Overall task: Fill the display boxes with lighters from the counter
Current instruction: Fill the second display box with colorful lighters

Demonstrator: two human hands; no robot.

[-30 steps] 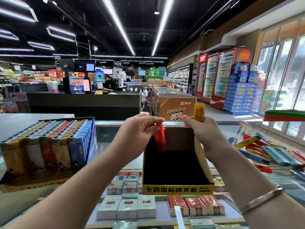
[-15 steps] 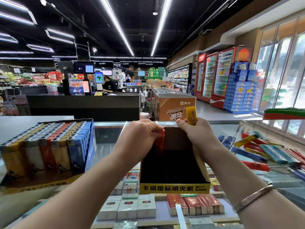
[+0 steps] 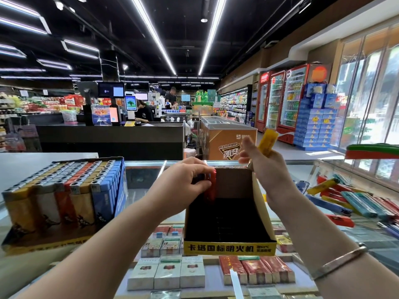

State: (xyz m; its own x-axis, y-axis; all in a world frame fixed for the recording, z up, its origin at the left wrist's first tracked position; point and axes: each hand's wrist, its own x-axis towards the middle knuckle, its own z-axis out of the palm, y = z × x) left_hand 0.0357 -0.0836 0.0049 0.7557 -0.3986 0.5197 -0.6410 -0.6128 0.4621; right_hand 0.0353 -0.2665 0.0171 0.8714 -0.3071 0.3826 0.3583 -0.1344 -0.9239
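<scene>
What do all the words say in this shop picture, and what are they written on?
"卡塔国标明火机": on the yellow front strip of the open display box.
"随变": on the orange freezer chest behind the counter.
Too small or blurred to read: the small print beside the box's big words, the white logo on the freezer chest, the cigarette packs under the glass, the full box of lighters, the drink fridges, the checkout screens.

Bare forearms, no sleeves showing. Left hand [image 3: 185,182] without rings or watch. Thin metal bangle [image 3: 339,261] sat on the wrist, just behind the right hand [image 3: 265,171].
</scene>
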